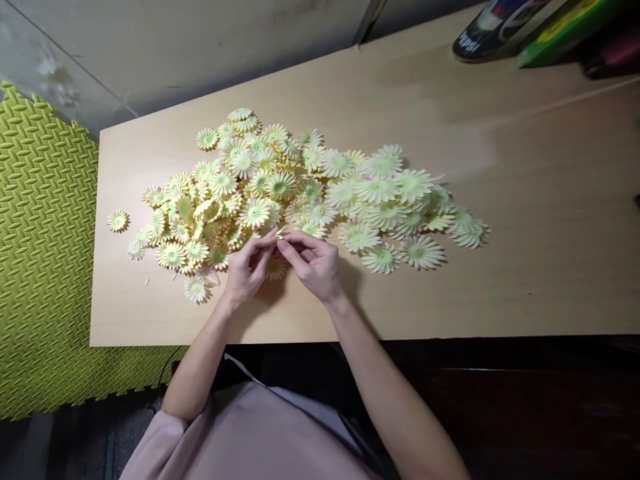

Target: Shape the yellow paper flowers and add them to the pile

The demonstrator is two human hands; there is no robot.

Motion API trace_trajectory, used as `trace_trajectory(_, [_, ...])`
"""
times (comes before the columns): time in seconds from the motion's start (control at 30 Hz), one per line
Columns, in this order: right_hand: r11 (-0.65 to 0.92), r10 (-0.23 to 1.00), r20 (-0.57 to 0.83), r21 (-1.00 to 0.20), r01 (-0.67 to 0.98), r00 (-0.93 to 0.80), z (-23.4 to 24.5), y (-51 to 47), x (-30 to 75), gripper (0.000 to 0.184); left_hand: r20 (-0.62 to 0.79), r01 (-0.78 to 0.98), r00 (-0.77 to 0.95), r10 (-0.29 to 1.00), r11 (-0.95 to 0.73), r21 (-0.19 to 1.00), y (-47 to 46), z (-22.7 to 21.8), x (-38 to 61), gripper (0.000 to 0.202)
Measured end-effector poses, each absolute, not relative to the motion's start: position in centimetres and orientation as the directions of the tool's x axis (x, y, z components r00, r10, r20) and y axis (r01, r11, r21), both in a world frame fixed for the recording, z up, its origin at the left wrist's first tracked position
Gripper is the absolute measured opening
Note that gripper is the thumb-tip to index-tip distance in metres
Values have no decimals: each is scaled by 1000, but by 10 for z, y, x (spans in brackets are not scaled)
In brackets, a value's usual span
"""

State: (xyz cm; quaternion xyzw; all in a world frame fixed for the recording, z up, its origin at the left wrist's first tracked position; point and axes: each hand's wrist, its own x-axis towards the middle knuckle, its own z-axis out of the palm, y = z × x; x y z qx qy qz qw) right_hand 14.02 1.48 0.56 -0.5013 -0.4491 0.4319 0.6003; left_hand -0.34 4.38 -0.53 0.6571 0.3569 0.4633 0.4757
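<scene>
My left hand (245,269) and my right hand (315,265) meet in front of the heap, fingertips almost touching. Between their pinched thumbs and fingers is a small pale-yellow artificial flower piece (281,234), seen edge-on and partly covered by the fingers. Behind them spreads a heap of pale green-yellow artificial flower heads (281,185), some with purple petal tips. Larger, paler flower heads (377,190) overlap on the right side of the heap. One flower head lies under my hands, partly hidden.
The flowers lie on a light wooden table (500,287). A lone flower head (119,221) sits near its left edge. A dark Pepsi-labelled container (493,33) and a green box (565,33) stand at the back right. Yellow-green foam matting (45,253) borders the left side, and a wall (200,47) the back.
</scene>
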Motion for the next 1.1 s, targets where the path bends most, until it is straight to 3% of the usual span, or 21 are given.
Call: trace_trajectory(1.1, [138,974,129,-990,-36,189,-1,13,143,17,268,34,309,912,-293,956,45,-4,-4,20])
